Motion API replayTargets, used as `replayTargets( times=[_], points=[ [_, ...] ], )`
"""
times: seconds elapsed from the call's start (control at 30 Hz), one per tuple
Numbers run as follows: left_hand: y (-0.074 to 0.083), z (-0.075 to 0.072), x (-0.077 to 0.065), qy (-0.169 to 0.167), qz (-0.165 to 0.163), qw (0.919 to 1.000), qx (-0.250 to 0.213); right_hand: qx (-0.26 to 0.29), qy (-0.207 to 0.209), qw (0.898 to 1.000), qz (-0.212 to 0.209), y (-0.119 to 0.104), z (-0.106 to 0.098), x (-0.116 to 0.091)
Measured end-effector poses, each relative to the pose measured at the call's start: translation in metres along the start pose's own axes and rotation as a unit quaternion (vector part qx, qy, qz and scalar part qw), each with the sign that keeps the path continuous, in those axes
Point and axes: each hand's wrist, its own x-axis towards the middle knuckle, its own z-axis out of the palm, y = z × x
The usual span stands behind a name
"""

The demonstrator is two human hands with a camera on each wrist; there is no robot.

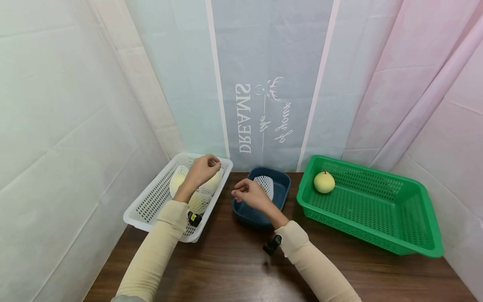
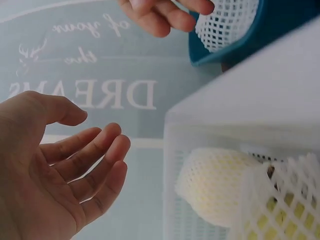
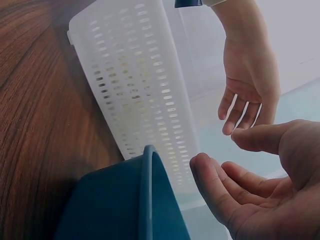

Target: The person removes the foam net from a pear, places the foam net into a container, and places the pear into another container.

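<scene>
My left hand hovers over the white basket, its fingers loosely bent with a gap to the thumb and nothing held. Below it in the basket lie several pale yellow-green fruits in white foam nets. My right hand hangs above the left side of the dark blue bin, fingers relaxed and holding nothing. Inside that bin sits a white foam net; whether it wraps a fruit cannot be told. In the left wrist view, a netted fruit shows close to the left hand.
A green basket stands on the right of the brown wooden table, with one bare pale yellow pear in its left end. Fabric curtains close off the back and both sides. The blue bin stands between the two baskets.
</scene>
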Motion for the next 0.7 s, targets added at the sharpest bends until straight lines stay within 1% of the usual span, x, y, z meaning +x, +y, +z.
replayTargets(
  times=[0.27, 0.4, 0.53, 0.7],
  points=[
    [-0.014, -0.003, 0.007, -0.011, -0.009, 0.9999, -0.002, -0.017, -0.002, 1.0, -0.001, 0.005, 0.007, 0.008],
    [-0.023, -0.002, 0.01, -0.018, -0.013, 0.9997, 0.0, -0.013, -0.006, 1.0, 0.006, 0.006, 0.013, 0.011],
    [-0.029, -0.002, 0.012, -0.022, -0.022, 0.9995, -0.004, -0.01, -0.009, 1.0, 0.012, 0.006, 0.019, 0.016],
    [-0.034, -0.001, 0.013, -0.022, -0.017, 0.9996, 0.001, 0.004, -0.006, 1.0, 0.02, 0.004, 0.024, 0.02]
  ],
)
